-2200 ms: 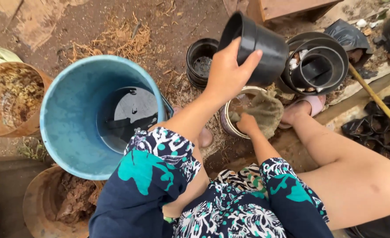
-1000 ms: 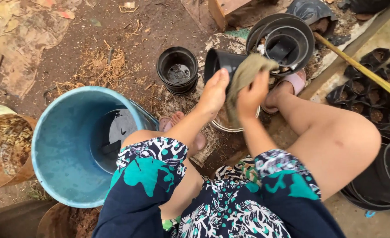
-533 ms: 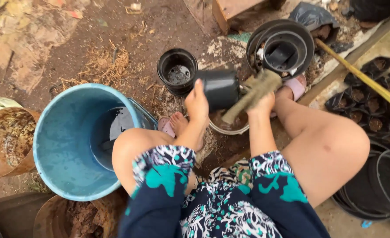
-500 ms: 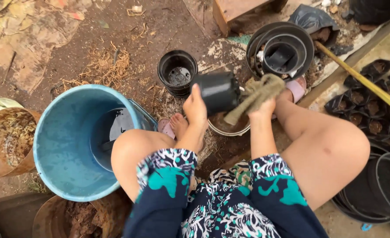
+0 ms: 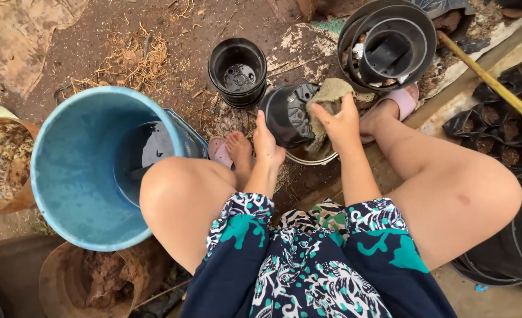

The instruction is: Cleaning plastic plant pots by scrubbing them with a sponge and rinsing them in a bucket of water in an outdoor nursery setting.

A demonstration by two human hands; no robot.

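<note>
The small black plastic pot (image 5: 287, 115) lies on its side over the round metal bowl (image 5: 314, 156), between the left hand (image 5: 268, 143) on its left and the right hand (image 5: 342, 122), which presses the olive cloth rag (image 5: 327, 99) against its base. Behind it stands an upright stack of black pots (image 5: 237, 72), and to the right of that a nest of larger black plastic pots (image 5: 390, 44), with the yellow wooden handle (image 5: 496, 87) further right. Left of the person's knee stands the big blue plastic bucket (image 5: 72, 176), with a rusty round container (image 5: 5, 165) on its left and a brown bowl of soil (image 5: 96, 280) in front.
</note>
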